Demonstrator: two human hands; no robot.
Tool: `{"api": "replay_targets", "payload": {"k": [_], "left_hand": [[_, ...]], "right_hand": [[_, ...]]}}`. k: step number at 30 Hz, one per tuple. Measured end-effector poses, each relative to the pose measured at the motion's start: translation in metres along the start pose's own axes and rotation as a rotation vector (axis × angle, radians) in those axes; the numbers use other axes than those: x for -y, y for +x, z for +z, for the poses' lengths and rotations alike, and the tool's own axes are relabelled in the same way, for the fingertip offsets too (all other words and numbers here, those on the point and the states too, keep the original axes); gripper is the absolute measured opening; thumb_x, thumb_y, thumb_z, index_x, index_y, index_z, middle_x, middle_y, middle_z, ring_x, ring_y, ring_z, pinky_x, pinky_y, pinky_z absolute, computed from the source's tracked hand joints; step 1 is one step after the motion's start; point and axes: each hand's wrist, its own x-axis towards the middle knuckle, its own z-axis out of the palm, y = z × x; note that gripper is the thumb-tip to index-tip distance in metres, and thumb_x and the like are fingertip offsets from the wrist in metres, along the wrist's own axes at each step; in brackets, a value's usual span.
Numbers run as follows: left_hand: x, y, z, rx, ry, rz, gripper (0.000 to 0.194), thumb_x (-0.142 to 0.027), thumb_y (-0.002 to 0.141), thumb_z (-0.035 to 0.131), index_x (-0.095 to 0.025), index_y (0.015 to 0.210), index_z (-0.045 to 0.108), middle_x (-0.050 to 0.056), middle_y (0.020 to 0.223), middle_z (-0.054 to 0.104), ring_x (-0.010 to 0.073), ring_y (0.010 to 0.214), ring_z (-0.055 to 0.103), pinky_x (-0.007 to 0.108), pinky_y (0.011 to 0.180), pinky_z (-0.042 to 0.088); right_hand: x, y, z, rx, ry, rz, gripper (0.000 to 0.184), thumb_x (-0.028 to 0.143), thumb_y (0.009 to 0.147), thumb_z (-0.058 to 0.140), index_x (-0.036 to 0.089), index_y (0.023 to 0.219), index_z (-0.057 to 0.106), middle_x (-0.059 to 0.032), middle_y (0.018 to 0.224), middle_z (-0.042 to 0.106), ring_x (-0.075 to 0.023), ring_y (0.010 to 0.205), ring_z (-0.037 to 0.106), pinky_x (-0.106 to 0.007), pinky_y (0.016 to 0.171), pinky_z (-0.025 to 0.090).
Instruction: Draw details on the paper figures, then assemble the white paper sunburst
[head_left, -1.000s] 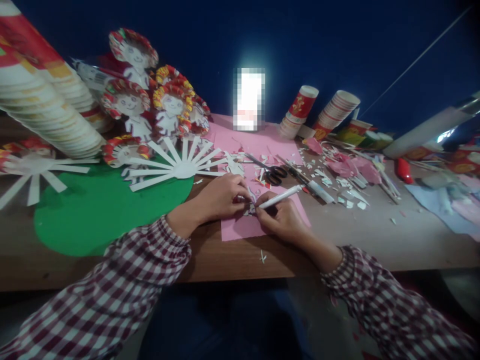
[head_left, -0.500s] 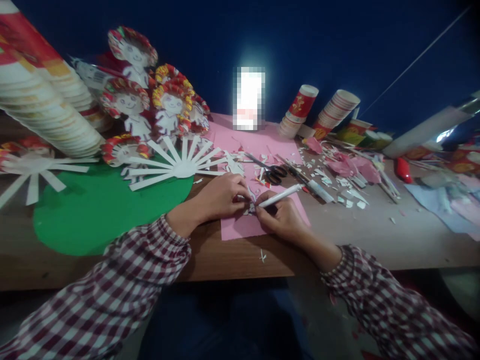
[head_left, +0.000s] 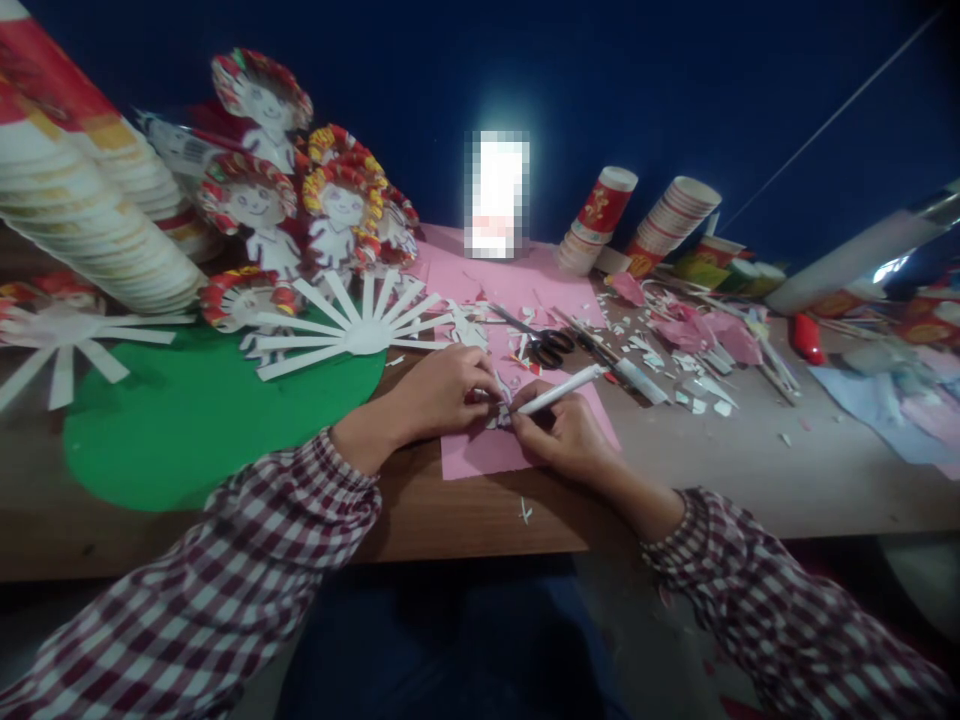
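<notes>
My left hand [head_left: 442, 392] pinches a small white paper cutout [head_left: 501, 413] down on a pink paper sheet [head_left: 487, 450] at the table's middle. My right hand [head_left: 559, 432] is closed round a white pen [head_left: 561, 390], its tip touching the cutout beside my left fingertips. Both sleeves are checked red and white. The cutout is mostly hidden by my fingers.
Black-handled scissors [head_left: 544, 345] lie just behind my hands among paper scraps [head_left: 690, 375]. A green paper disc [head_left: 202, 410] with a white cut paper fan [head_left: 360, 330] lies left, paper dolls [head_left: 300, 210] behind it. Stacked paper cups [head_left: 82, 210] stand far left, more cups [head_left: 667, 225] at the back right.
</notes>
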Motion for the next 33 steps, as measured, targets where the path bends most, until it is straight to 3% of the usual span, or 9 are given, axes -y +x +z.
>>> {"api": "replay_targets", "payload": {"k": [33], "left_hand": [[-0.0005, 0.0008, -0.0006, 0.008, -0.014, 0.005, 0.018, -0.020, 0.075, 0.067, -0.024, 0.091, 0.074, 0.005, 0.092, 0.064, 0.0179, 0.086, 0.056, 0.032, 0.078, 0.045]], "right_hand": [[0.0023, 0.0004, -0.0016, -0.007, -0.028, -0.020, 0.005, 0.022, 0.078, 0.055, 0.017, 0.077, 0.056, 0.0033, 0.059, 0.052, -0.0084, 0.052, 0.046, -0.020, 0.049, 0.036]]}}
